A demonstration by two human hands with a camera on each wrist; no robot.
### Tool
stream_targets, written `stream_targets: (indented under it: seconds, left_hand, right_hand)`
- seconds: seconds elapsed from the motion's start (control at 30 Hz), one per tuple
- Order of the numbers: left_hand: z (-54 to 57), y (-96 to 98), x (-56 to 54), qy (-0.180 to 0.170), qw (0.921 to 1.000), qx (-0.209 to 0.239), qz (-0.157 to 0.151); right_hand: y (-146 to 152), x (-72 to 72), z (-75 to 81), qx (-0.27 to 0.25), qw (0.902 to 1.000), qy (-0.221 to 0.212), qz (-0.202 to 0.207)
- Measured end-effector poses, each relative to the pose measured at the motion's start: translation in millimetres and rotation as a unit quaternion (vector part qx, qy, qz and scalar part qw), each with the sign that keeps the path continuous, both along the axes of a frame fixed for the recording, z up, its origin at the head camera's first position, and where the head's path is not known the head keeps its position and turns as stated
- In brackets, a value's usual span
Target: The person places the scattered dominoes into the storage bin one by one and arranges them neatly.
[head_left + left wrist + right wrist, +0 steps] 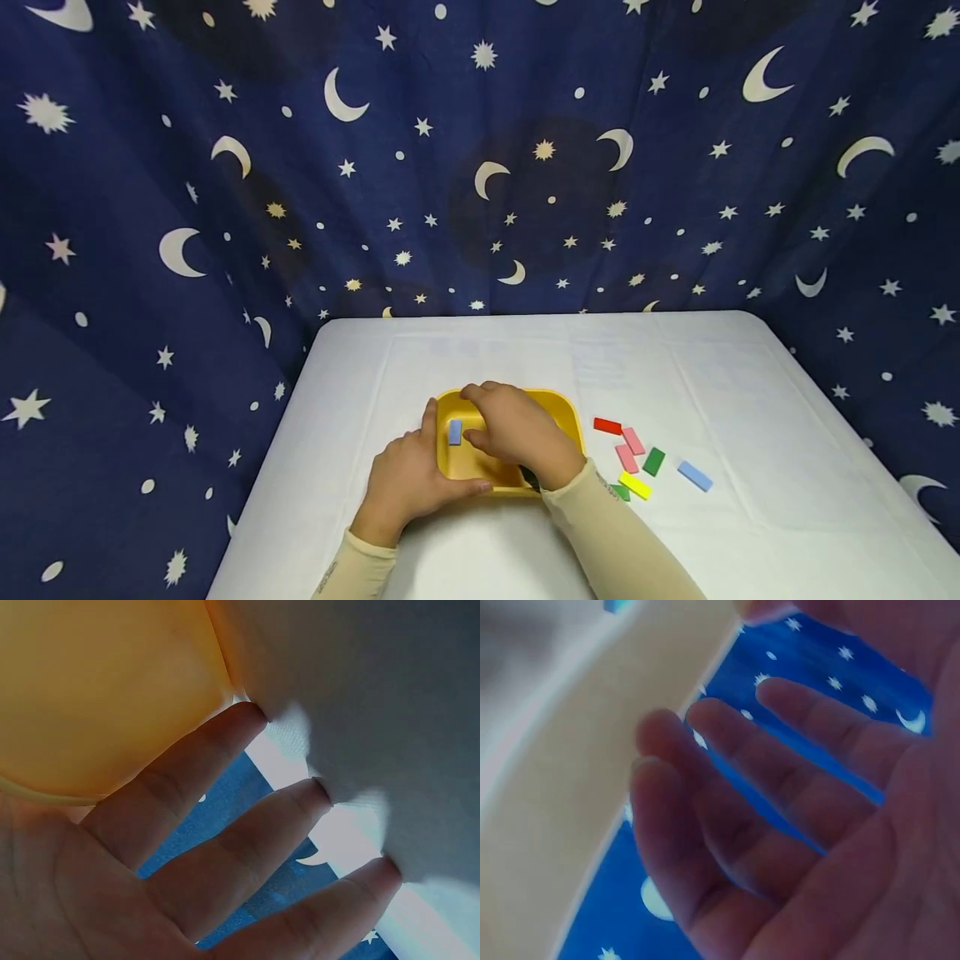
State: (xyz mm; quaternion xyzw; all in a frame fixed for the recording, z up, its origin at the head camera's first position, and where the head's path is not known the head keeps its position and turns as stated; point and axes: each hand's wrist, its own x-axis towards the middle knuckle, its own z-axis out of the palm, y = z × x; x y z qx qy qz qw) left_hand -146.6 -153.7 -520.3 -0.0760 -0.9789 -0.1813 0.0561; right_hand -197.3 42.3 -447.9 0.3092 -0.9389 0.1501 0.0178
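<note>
A yellow plastic container stands on the table with a light blue block lying inside, near its left end. My left hand rests against the container's near left corner, index finger along the left side and thumb along the front rim. In the left wrist view, its other fingers are straight and spread, with their tips at the white tabletop. Over the container's middle is my right hand, its thumb just right of the blue block. The right wrist view shows loosely curved fingers and an empty palm.
Right of the container lie loose blocks: a red block, two pink ones, a dark green block, a yellow block, a green one partly hidden by my sleeve, and a blue block. A starry curtain hangs behind the white table.
</note>
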Motion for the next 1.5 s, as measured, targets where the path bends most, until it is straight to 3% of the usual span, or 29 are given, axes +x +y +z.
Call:
stream_targets:
  seconds: [0.17, 0.33, 0.6, 0.83, 1.1, 1.33, 1.5]
  left_hand:
    - [2.5, 1.5, -2.8, 0.0, 1.0, 0.001, 0.008]
    - [1.1, 4.0, -4.9, 0.006, 0.9999, 0.007, 0.007]
    - [-3.4, 2.0, 4.9, -0.015, 0.9998, 0.008, 0.006]
    - [-2.6, 2.5, 4.1, -0.008, 0.9999, 0.004, 0.008]
    - [-2.7, 3.7, 6.5, -0.014, 0.9998, 0.001, 0.015]
    - [-1.2, 4.7, 6.0, -0.011, 0.9999, -0.002, 0.012]
    - [-2.4, 5.3, 5.5, -0.005, 0.9999, 0.003, 0.01]
  right_hand:
    - [21, 9.3, 16.6, -0.041, 0.9976, 0.054, 0.012]
    - [47, 18.3, 27.1, -0.062, 0.9924, 0.106, -0.003]
    - [82, 29.1, 29.1, -0.105, 0.9866, 0.124, -0.01]
    - [123, 15.7, 22.6, -0.13, 0.9819, 0.131, -0.041]
    - [170, 2.9, 27.8, -0.148, 0.9739, 0.131, -0.111]
    - [192, 0.2, 28.7, -0.152, 0.9694, 0.13, -0.142]
    - [202, -3.7, 26.6, -0.143, 0.9712, 0.1, -0.162]
